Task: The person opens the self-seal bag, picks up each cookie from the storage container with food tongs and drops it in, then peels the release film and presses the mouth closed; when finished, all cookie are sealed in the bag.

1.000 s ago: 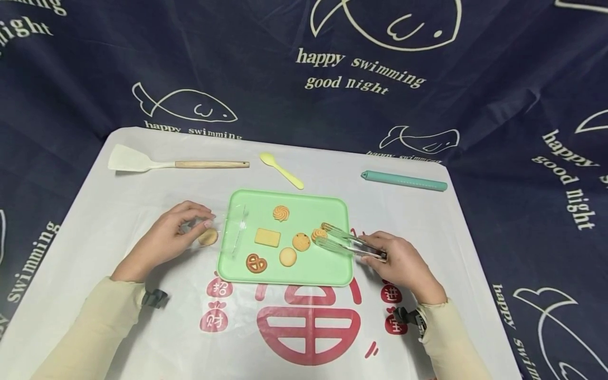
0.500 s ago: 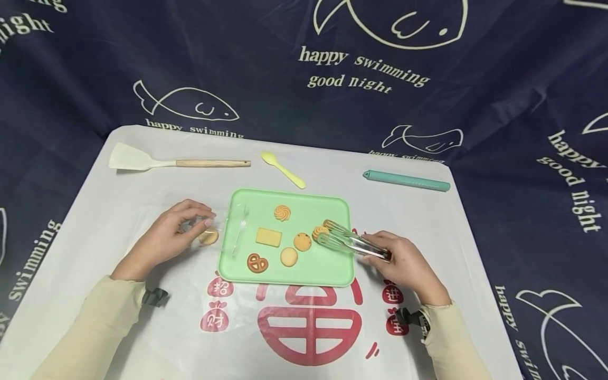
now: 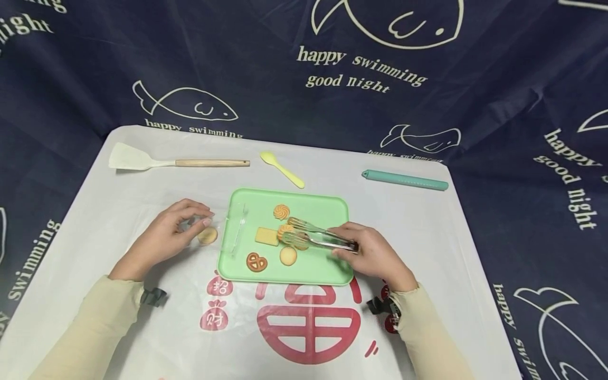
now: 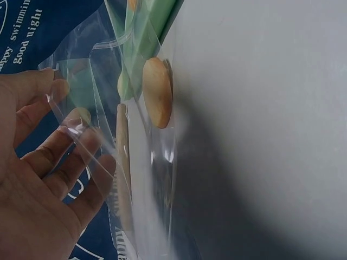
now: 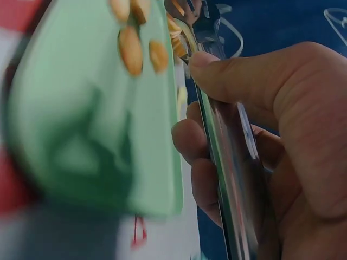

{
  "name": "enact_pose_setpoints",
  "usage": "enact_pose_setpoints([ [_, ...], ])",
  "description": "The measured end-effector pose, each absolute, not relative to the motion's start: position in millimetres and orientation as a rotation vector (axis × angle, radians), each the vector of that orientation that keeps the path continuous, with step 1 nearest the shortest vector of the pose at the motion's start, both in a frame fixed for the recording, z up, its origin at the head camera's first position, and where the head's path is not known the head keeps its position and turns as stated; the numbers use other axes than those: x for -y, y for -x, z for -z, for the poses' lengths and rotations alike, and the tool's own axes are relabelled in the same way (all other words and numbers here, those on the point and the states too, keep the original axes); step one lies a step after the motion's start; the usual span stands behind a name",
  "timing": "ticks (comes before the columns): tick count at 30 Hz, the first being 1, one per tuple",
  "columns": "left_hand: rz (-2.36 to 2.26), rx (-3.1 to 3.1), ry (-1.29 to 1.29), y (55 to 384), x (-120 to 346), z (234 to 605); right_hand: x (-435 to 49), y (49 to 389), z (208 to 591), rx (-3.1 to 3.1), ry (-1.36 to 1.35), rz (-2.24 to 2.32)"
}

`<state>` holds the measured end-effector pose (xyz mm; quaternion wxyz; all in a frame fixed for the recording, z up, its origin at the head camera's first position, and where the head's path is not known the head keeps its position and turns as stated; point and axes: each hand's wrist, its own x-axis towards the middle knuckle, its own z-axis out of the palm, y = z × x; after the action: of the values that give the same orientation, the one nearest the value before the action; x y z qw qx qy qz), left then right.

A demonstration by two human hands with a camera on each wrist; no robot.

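My right hand (image 3: 375, 250) grips metal tongs (image 3: 328, 241) above the green tray (image 3: 328, 272). Between the tong tips is a swirl cookie (image 3: 284, 231), lifted, which partly hides other cookies below it. My left hand (image 3: 166, 237) holds a clear plastic bag (image 4: 103, 54) by its edge, and the bag reaches over the tray's left rim. Inside that bag lies a round cookie (image 3: 207, 236). On the tray are another swirl cookie (image 3: 281, 212), a rectangular biscuit (image 3: 266, 236), a plain round cookie (image 3: 287, 256) and a pretzel cookie (image 3: 256, 262).
Behind the tray, a white spatula (image 3: 211, 163) with a wooden handle lies at the left. A yellow spoon (image 3: 285, 170) is near the middle and a teal stick (image 3: 406, 180) at the right. Dark blue printed fabric (image 3: 294, 116) hangs beyond the table's back edge.
My right hand has moved left with the tongs, carrying the swirl cookie from the tray's right side toward its middle. My left hand and the bag stay nearly still.
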<state>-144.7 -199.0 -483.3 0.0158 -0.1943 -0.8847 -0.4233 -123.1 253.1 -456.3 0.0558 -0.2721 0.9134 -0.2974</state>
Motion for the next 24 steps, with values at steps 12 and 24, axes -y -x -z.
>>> enact_pose_setpoints([
  [12,1.296,2.737,0.61,140.4,200.0,479.9,-152.4,159.2,457.5,-2.706,1.122,0.777],
  [24,1.25,2.704,0.607,136.5,199.1,473.4,-79.1,174.9,454.2,-2.636,1.16,0.619],
])
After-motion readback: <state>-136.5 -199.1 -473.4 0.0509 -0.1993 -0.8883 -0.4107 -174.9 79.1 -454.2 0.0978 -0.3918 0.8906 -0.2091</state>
